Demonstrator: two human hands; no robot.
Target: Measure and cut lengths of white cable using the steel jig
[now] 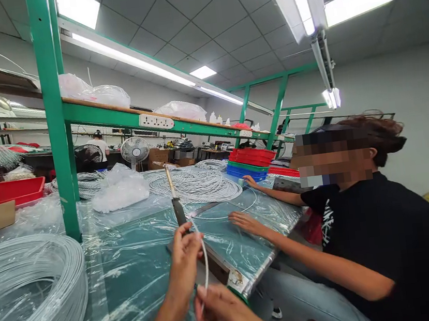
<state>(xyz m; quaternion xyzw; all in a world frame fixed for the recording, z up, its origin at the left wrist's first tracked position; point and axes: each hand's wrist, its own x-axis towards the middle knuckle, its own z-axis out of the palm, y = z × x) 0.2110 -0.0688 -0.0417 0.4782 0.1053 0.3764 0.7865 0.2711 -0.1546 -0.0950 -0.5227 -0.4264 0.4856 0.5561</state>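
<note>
A thin white cable point(206, 265) runs between my two hands and curves down toward the bottom edge. My left hand point(187, 255) is closed on its upper part, fingers bent at the cable. Lower and to the right, my right hand point(220, 305) pinches the same cable between thumb and fingers. Just beyond my left fingertips rises a slim upright tool with a dark grip point(179, 210) and a pale shaft; whether my left hand touches it I cannot tell. A metal bar point(216, 267) lies at the table edge beside my hands.
A large coil of white cable point(60, 304) lies at left, and another coil point(202, 185) farther back. Across the right corner sits a person point(395, 232) with both hands over the table. Stacked red and blue trays point(248, 164), a plastic bag point(120, 187) and a green post point(58, 148) stand around.
</note>
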